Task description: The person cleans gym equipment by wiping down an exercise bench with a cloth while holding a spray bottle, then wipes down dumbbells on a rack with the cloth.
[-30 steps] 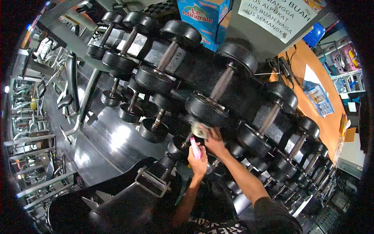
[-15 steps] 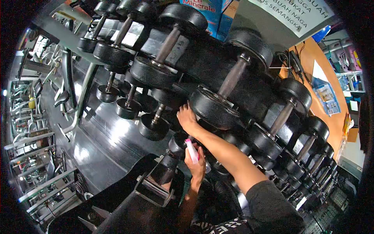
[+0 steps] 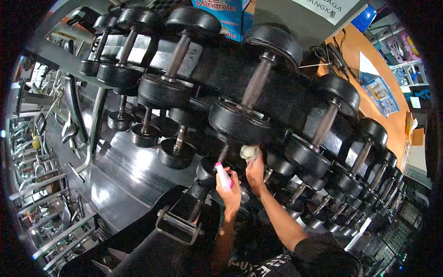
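Observation:
My left hand [image 3: 229,191] is wrapped round a spray bottle [image 3: 223,176] with a white and pink head; its lower part is mostly hidden behind the fingers. To the right of it, my right hand [image 3: 254,174] grips a bunched pale cloth [image 3: 249,153]. The cloth is just below the near end of a large black dumbbell [image 3: 237,121] on the upper tier. Beneath that, in front of my hands, a lower-tier dumbbell [image 3: 223,153] shows only its handle and near end. Whether the cloth touches any dumbbell I cannot tell.
More black dumbbells [image 3: 179,60] line the two-tier rack to both sides. A padded bench with a metal bracket [image 3: 179,226] is close on my left. Behind the rack are a blue carton [image 3: 221,15] and an orange desk [image 3: 355,57]. Gym machines [image 3: 50,194] stand far left.
My right hand has drawn back from under the large dumbbell and moved right and down, so the cloth now shows. My left hand still holds the spray bottle. The view has shifted slightly.

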### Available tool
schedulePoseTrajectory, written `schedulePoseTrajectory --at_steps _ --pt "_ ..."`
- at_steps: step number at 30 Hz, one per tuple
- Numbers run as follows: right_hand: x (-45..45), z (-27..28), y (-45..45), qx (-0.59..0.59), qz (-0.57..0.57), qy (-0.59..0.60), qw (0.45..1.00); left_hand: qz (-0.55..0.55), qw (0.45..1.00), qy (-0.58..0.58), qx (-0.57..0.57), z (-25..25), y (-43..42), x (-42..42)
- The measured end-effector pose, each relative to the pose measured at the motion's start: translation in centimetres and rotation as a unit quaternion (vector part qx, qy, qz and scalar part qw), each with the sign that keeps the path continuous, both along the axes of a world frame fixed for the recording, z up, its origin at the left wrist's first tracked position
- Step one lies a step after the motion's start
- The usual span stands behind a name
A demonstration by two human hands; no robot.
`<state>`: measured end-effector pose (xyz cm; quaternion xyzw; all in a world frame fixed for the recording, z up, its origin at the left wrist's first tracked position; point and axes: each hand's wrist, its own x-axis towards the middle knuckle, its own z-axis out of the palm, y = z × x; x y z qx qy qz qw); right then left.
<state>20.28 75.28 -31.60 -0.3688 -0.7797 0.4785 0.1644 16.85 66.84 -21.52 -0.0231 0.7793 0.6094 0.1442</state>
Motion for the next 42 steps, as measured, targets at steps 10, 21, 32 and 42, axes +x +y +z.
schedulePoseTrajectory --at_steps 10,21,32,42 --pt "-7.6 -1.4 0.9 0.279 0.135 -0.011 0.951 -0.038 0.999 -0.021 -0.01 -1.5 -0.6 0.8" --pt "-13.7 1.8 2.0 -0.056 0.174 -0.009 0.983 -0.038 0.998 0.039 -0.025 -0.6 0.2 0.9" --pt "-2.3 -1.1 0.4 0.132 0.027 -0.081 0.987 -0.046 0.999 -0.005 0.025 0.0 0.4 1.3" --pt "2.6 4.9 0.9 0.04 -0.11 0.064 0.991 -0.008 0.998 -0.008 0.057 -0.5 0.3 1.1"
